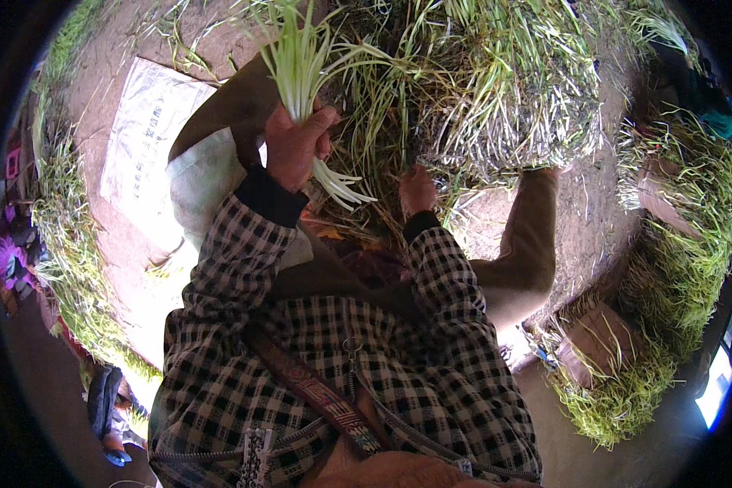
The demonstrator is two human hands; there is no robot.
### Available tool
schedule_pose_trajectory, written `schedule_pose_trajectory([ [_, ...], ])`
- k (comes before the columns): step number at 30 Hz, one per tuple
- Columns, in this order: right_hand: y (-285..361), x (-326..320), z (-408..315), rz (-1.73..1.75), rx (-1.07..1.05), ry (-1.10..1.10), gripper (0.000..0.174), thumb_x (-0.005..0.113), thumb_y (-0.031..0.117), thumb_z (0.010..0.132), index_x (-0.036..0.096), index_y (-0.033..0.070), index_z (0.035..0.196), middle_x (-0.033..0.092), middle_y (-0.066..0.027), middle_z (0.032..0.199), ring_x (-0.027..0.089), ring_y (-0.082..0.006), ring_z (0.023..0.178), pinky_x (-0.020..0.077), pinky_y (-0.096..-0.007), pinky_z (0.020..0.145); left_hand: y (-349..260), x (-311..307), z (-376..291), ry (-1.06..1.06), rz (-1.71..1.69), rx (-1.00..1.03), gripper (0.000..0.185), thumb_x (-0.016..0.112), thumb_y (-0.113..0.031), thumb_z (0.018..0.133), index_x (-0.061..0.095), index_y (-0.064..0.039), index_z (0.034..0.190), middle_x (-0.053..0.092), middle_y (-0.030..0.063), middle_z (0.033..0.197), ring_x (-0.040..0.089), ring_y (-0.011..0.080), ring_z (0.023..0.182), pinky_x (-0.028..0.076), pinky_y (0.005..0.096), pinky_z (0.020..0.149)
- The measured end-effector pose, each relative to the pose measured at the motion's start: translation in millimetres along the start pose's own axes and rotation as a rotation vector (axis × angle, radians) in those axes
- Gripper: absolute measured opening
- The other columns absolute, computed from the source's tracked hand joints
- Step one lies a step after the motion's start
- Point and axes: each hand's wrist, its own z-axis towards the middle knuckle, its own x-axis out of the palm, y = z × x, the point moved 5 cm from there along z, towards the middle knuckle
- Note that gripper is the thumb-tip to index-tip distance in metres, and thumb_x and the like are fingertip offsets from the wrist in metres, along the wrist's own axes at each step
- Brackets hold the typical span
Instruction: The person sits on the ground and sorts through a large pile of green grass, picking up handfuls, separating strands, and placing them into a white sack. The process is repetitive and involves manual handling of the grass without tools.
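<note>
My left hand (296, 143) is closed around a bunch of green shoots with pale stems (296, 79); the white ends hang out below the fist. To the right, my right hand (418, 190) is down among loose stalks, at the near left edge of a big heap of the same plants (500, 91). Its fingers are partly hidden, and whether it grips a stalk does not show. The heap lies between my bent legs, its pale stem ends towards me.
A white printed sack (152, 134) lies on the floor at left. More cut greens (73, 219) line the left side; at right lie piles (677, 287) with brown pieces (601, 344) on them. Part of another person (104, 409) shows at lower left.
</note>
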Motion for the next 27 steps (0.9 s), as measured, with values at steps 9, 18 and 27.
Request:
schedule_pose_trajectory([
  [9,19.6,75.9,-56.4,-0.114,-0.518,0.576,0.033,0.045,0.037,0.091,0.06,0.008,0.097,0.051,-0.0073,0.064,0.043,-0.0263,0.054,0.0368,-0.0435,0.049,-11.6,-4.1,5.4,-0.064,-0.198,0.038,0.014,0.062,-0.006,0.082,0.053,-0.006,0.093,0.06,0.0097,0.076,0.049,0.0103,0.048,0.037,0.022,0.039],
  [18,32.7,-118.4,55.4,0.213,-0.189,-0.386,0.015,0.053,0.023,0.087,0.057,0.009,0.09,0.061,-0.0133,0.076,0.059,-0.0333,0.063,0.0473,-0.0387,0.055,-62.5,-28.0,13.5,0.034,-0.434,0.159,0.014,0.062,-0.012,0.082,0.053,-0.01,0.093,0.057,0.0037,0.08,0.043,0.0075,0.048,0.035,0.0213,0.044],
  [27,23.0,-127.2,132.3,-0.307,0.172,-0.207,0.036,0.055,0.042,0.076,0.06,0.008,0.086,0.063,-0.0183,0.076,0.061,-0.0363,0.071,0.0475,-0.046,0.063,-1.7,3.9,2.6,0.095,-0.348,-0.22,0.015,0.062,-0.013,0.082,0.051,-0.01,0.092,0.056,0.0053,0.076,0.047,0.0083,0.049,0.038,0.0235,0.044],
])
